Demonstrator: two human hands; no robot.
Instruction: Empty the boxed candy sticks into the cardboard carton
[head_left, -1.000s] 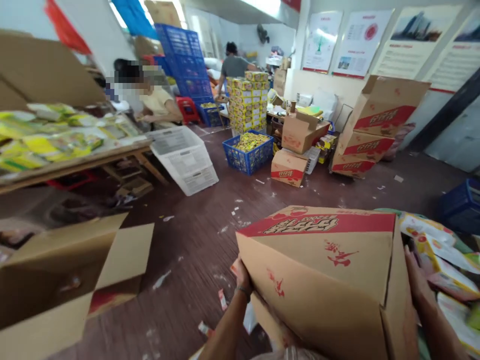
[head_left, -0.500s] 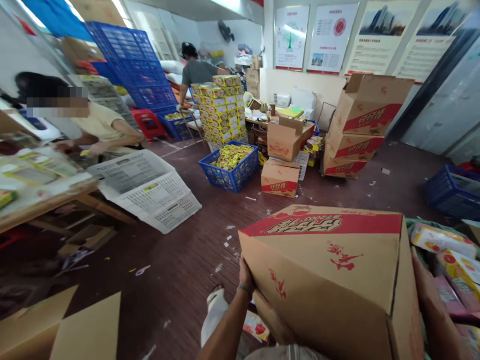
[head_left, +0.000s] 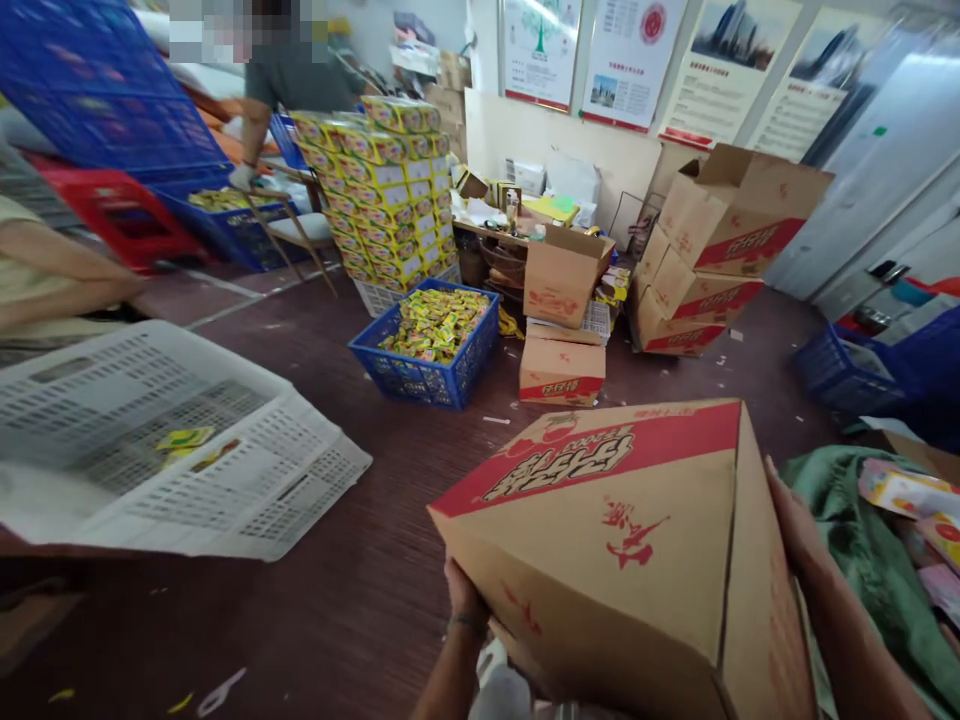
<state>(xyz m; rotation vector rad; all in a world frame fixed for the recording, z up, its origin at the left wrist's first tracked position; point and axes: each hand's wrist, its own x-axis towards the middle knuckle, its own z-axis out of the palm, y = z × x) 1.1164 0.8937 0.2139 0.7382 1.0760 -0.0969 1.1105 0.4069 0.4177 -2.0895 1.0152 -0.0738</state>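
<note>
A large brown cardboard box (head_left: 660, 590) with a red band and printed lettering is held up in front of my body, tilted. My left hand (head_left: 466, 597) presses on its left side near the lower corner, fingers partly hidden by the box. On the opposite side, my right hand (head_left: 791, 515) lies against the right face, and the box is gripped between the two palms. Its underside is out of sight.
Ahead stand a blue crate (head_left: 424, 345) of small yellow packets, a small carton (head_left: 562, 365) and stacked cartons (head_left: 697, 260). A white crate (head_left: 262, 500) juts in from the left. A green sack (head_left: 847, 540) lies right. A co-worker (head_left: 300, 85) stands behind stacked yellow packs (head_left: 382, 200).
I have moved forward with the box, so the white crate and blue crate look nearer. The box has shifted slightly left in view. Both hands keep their hold.
</note>
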